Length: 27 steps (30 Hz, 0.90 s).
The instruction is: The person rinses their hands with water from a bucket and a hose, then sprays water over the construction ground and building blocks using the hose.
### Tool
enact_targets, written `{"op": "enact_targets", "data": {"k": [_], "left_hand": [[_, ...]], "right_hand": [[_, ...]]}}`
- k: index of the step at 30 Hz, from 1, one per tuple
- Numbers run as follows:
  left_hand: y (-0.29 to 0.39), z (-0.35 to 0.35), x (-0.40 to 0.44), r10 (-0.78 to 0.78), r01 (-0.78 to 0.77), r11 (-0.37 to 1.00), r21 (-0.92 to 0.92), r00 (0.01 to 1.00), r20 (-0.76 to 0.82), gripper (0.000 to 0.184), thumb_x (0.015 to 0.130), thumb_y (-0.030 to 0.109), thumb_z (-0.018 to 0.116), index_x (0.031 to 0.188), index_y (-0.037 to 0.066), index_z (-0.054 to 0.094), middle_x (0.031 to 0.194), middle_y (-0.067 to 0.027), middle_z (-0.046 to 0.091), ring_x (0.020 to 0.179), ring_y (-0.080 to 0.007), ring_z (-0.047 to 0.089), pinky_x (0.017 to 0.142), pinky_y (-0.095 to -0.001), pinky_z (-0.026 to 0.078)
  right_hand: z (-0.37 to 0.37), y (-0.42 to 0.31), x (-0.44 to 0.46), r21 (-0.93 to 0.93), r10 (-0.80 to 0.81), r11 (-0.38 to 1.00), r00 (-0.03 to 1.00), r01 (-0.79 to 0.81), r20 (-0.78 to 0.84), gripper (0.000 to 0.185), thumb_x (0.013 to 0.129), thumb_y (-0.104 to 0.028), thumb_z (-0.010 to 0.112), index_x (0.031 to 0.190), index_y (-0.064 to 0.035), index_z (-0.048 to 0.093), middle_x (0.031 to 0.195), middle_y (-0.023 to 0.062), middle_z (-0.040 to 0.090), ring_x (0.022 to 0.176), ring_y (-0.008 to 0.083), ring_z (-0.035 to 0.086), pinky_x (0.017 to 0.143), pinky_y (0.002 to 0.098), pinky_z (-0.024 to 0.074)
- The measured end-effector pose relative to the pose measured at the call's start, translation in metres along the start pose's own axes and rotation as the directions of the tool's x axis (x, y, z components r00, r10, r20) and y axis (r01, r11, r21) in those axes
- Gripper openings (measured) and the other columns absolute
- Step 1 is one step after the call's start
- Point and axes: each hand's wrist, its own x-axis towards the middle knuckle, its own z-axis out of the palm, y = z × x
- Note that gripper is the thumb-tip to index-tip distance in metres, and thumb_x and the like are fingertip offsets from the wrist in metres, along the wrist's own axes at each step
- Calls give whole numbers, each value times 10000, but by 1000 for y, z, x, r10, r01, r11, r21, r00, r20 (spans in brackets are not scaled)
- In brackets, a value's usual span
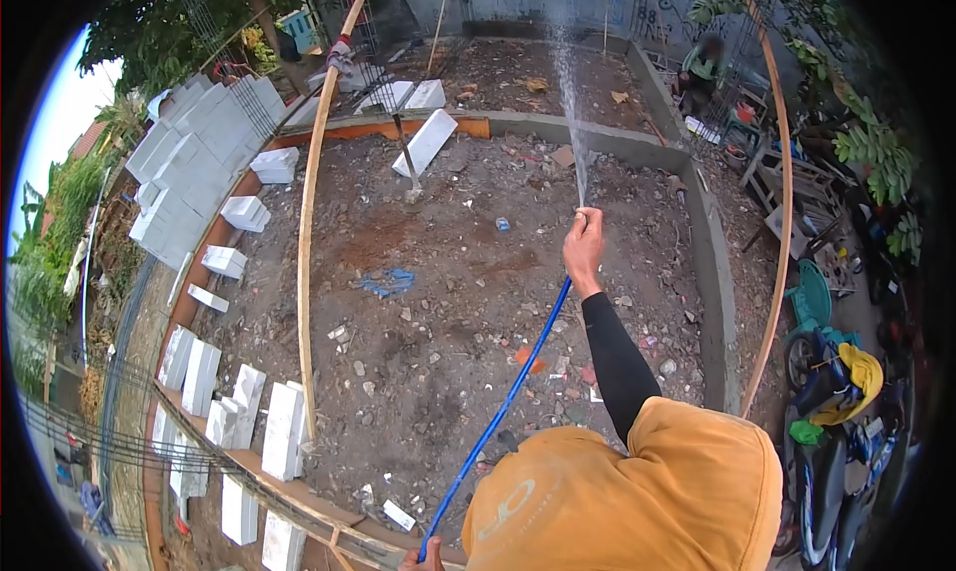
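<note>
My right hand [585, 240], at the end of a black-sleeved arm stretched forward, is closed around the end of a blue hose [508, 400]. A spray of water [571, 93] shoots up and away from that hand. From there the hose runs down and to the left, across rubble-strewn soil [438, 322]. Low at the bottom edge, my left hand [423, 558] is wrapped around the same hose and partly cut off by the frame. My orange shirt [617, 491] fills the lower right.
White blocks [239, 402] stand along the left edge, with a larger stack [199, 163] behind. Low concrete beams [712, 262] border the soil. Two wooden poles [311, 223] rise on either side. Motorbikes [846, 471] stand at right, and another person [702, 68] sits far back.
</note>
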Motion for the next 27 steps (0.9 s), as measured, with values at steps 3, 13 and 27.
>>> {"op": "enact_targets", "data": {"k": [3,13,27], "left_hand": [[77,-50,-31,27,-38,967,-253,999,-47,635,762,590,754,835,-35,668,816,-249,577,850,-390,532,814,-481,422],[39,-30,-12,40,-71,967,-243,990,-133,547,785,483,760,698,-39,622,617,-213,517,623,-330,435,633,-481,368],[34,-30,-12,64,-135,949,-286,968,-245,538,780,454,778,612,-8,557,527,-169,448,551,-282,382,580,-474,332]], "right_hand": [[10,-8,-5,24,8,1000,999,-9,31,114,1005,-145,492,1078,-69,535,736,141,608,627,291,607,594,429,437],[39,-34,-14,66,31,997,991,-40,128,102,999,-148,493,1069,-85,533,665,148,579,612,349,610,573,467,424],[53,-45,-18,100,5,995,987,-22,161,119,1003,-155,480,1082,-79,523,689,162,611,656,377,640,600,477,445]]}}
